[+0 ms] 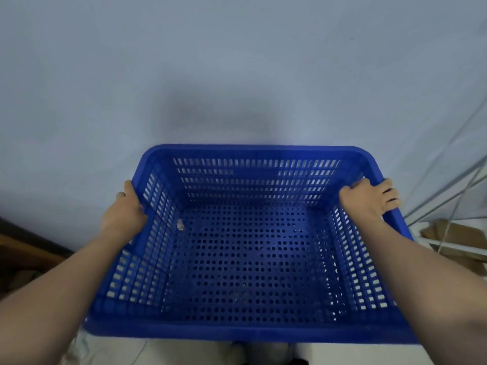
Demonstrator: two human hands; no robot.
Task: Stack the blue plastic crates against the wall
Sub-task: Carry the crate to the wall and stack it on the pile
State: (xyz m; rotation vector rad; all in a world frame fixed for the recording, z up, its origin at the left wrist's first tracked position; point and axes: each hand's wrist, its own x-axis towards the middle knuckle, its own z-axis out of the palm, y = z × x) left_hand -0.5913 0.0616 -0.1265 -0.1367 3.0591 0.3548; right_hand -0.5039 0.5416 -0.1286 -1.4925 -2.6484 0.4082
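A blue plastic crate (247, 259) with slotted walls and a perforated floor fills the lower middle of the head view, seen from above and held level in front of me. My left hand (123, 212) grips its left rim, thumb on top. My right hand (369, 198) grips the right rim, fingers curled over the outer edge. The crate's far rim lies close to the pale wall (237, 75). A small pale scrap (180, 224) lies on the crate floor near the left wall. What is below the crate is hidden.
A dark wooden piece of furniture (23, 248) sits low at the left. A white wire rack (453, 206) with cardboard on a shelf stands at the right. Pale floor (158, 351) shows under the crate's near edge.
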